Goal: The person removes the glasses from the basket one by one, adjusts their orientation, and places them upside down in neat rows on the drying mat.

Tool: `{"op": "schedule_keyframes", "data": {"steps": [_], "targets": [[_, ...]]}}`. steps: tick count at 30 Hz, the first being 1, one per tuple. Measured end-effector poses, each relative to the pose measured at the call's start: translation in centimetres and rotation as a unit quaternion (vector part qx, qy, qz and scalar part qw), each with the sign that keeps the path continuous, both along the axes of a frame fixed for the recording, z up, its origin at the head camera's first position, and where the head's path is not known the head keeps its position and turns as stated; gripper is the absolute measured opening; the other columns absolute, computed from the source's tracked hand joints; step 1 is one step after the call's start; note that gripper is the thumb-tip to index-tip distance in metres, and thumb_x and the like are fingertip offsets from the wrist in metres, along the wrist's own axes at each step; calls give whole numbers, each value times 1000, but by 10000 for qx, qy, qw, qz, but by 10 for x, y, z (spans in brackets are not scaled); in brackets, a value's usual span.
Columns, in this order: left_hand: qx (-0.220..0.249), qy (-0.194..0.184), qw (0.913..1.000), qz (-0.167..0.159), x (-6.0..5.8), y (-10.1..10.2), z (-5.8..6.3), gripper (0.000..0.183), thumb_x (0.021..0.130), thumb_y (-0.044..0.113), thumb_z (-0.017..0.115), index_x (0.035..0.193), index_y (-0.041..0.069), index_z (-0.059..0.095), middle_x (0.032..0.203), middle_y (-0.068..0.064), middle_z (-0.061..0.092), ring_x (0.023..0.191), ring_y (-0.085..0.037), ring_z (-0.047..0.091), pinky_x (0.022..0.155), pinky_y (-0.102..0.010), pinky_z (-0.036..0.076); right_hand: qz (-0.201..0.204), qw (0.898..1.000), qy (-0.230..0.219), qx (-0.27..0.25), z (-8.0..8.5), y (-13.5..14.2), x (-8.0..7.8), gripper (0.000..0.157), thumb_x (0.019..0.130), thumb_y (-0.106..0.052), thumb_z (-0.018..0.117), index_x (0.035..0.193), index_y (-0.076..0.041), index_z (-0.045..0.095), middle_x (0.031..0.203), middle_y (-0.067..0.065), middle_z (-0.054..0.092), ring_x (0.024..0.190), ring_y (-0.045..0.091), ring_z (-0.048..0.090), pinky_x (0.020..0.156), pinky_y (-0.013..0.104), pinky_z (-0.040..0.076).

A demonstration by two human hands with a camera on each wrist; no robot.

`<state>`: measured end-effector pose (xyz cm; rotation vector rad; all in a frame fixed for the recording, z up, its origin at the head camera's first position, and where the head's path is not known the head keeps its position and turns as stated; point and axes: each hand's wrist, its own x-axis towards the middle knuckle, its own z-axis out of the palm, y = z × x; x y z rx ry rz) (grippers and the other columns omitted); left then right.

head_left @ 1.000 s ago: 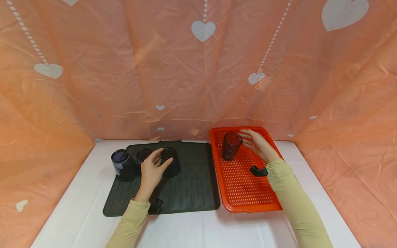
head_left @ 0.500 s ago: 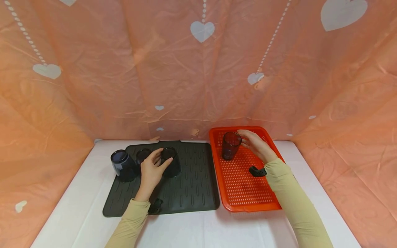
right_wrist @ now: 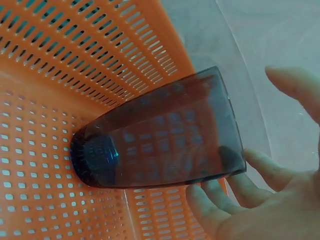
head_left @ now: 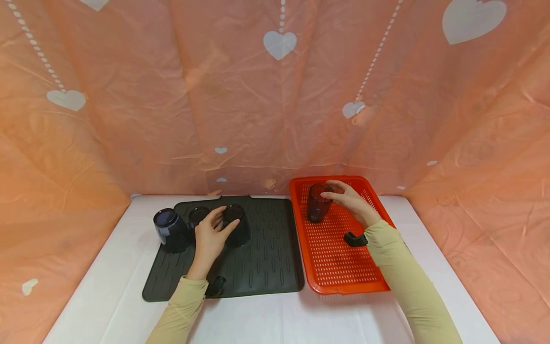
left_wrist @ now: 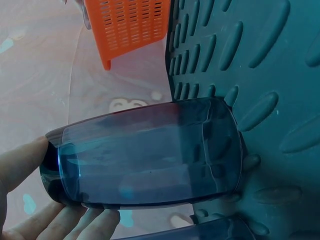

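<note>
In the head view my left hand (head_left: 209,241) holds a dark blue-tinted drinking glass (head_left: 241,234) on the black drying mat (head_left: 275,258). The left wrist view shows this glass (left_wrist: 145,155) upside down, mouth on the mat, with thumb and fingers on opposite sides of its thick base. My right hand (head_left: 353,203) is at the rim of another tinted glass (head_left: 317,211), which stands upright in the orange basket (head_left: 343,283). In the right wrist view the fingertips (right_wrist: 200,197) lie along that glass's rim side, while the thumb (right_wrist: 295,85) stays apart from it.
Two more dark glasses, the left one (head_left: 172,234) and a partly hidden one (head_left: 197,215), stand on the mat's left side, beside my left hand. The basket sits right of the mat on a white-covered table (head_left: 275,317). An orange curtain (head_left: 240,119) with hearts hangs behind.
My right hand has shifted slightly left, its thumb coming over the rim of the glass in the basket. My left hand keeps its hold on the mat's glass.
</note>
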<state>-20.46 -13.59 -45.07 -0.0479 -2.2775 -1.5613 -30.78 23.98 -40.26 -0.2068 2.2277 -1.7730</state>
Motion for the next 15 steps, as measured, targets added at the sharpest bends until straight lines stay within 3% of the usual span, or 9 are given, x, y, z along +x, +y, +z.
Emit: {"op": "schedule_keyframes", "data": {"steps": [6, 15], "targets": [[-19, 20, 10000, 43, 1, 0, 0, 56, 80, 19, 79, 129, 2, 57, 129, -19, 57, 116, -36, 55, 93, -43, 48, 1, 9988, 235, 427, -2, -4, 0, 78, 85, -20, 74, 147, -3, 30, 150, 15, 30, 137, 32, 26, 110, 53, 24], [-117, 99, 9998, 131, 0, 2, 1, 54, 80, 17, 80, 128, 3, 59, 127, -20, 58, 115, -36, 57, 91, -44, 49, 122, 9958, 460, 778, -5, -10, 0, 82, 83, -13, 76, 148, -3, 27, 150, 18, 24, 136, 36, 24, 106, 55, 29]]}}
